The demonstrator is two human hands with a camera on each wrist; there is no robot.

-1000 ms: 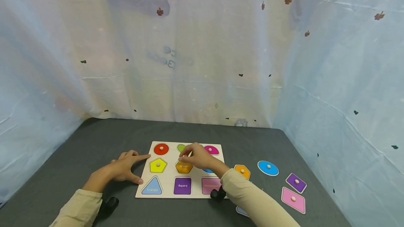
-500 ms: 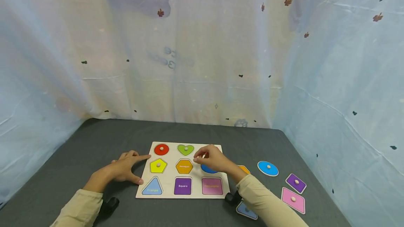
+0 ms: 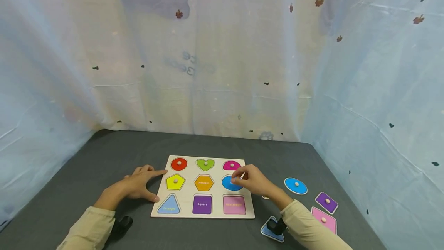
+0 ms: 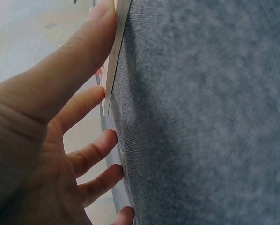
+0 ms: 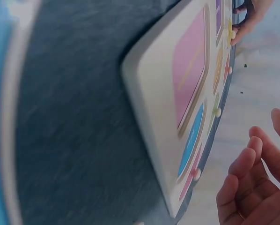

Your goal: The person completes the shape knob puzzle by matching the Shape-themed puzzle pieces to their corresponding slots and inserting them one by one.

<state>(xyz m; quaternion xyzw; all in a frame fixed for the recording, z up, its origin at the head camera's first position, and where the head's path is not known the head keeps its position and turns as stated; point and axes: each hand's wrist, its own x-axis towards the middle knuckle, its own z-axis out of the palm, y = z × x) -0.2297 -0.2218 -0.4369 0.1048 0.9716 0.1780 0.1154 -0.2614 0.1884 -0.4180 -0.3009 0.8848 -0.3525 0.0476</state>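
A wooden shape board (image 3: 220, 206) lies flat on the dark table. Its red circle (image 3: 179, 164), green heart (image 3: 205, 164), magenta half-circle (image 3: 231, 165) and yellow pentagon (image 3: 175, 181) carry knobs. Printed spots without knobs include the hexagon (image 3: 204, 183), square and triangle. My left hand (image 3: 139, 183), fingers spread, touches the board's left edge with thumb and index finger; the left wrist view shows its thumb (image 4: 84, 51) on the edge. My right hand (image 3: 258, 182) hovers over the blue oval spot (image 5: 191, 140), fingers loosely bent and holding nothing.
Right of the board lie a blue oval piece (image 3: 296, 186), a purple piece (image 3: 327, 203), a pink piece (image 3: 324, 219) partly behind the right sleeve, and a blue triangle (image 3: 272, 231). A bit of another piece (image 3: 265, 197) shows beside the right wrist. Curtains surround the table.
My right hand has moved right across the board, from over the hexagon spot to the blue oval spot, uncovering the heart and half-circle. My left hand has stayed at the board's edge.
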